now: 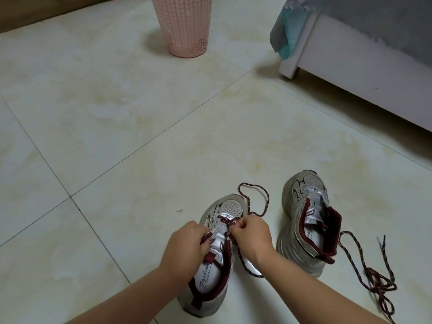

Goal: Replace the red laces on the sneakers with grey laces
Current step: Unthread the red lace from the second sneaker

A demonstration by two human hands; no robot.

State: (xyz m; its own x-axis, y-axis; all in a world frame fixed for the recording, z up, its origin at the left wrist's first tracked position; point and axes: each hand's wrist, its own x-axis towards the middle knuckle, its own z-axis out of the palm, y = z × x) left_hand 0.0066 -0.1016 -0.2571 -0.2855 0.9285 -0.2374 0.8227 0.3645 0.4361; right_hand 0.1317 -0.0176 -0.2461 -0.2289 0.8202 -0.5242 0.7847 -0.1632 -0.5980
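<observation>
Two silver-grey sneakers with dark red lining stand on the tiled floor. The left sneaker [211, 272] is in front of me, with a dark red lace [254, 195] still threaded through its lowest eyelets and looping out past the toe. My left hand [187, 246] grips the sneaker's left eyelet side. My right hand [251, 237] pinches the red lace at the eyelets. The right sneaker [306, 220] stands laceless, and a removed red lace [374, 277] lies in a heap beside it. No grey laces are in view.
A pink perforated basket [184, 26] stands at the back on the floor [117, 136]. A white bed frame [350, 73] with grey bedding fills the upper right. A dark wooden edge runs along the top left.
</observation>
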